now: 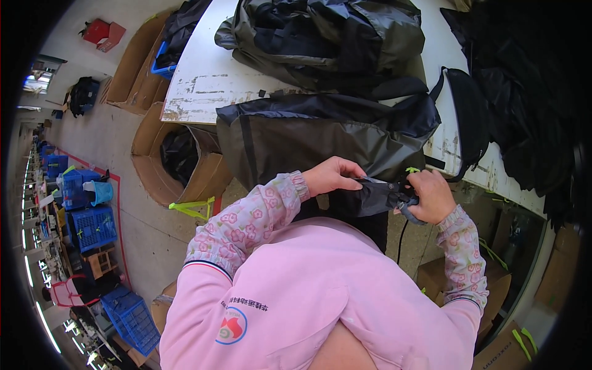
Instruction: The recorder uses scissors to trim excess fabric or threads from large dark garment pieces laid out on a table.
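A dark grey-black coated fabric piece (320,139) lies over the table's near edge and hangs down in front of me. My left hand (330,177) is closed in a pinch on the edge of this fabric. In my right hand (433,196) is a pair of scissors (407,211) with blue-grey handles, its blades pointing left toward the pinched edge. The blades are close to the left fingertips, and I cannot tell whether they touch the cloth. A small yellow-green tie (412,170) shows beside the right fingers.
A heap of dark fabric (333,43) rests on the worn white table (200,92), with more black fabric (518,123) at the right. Open cardboard boxes (145,160) stand at the left. Blue crates (92,228) line the floor further left. A black cord (402,240) hangs below the right hand.
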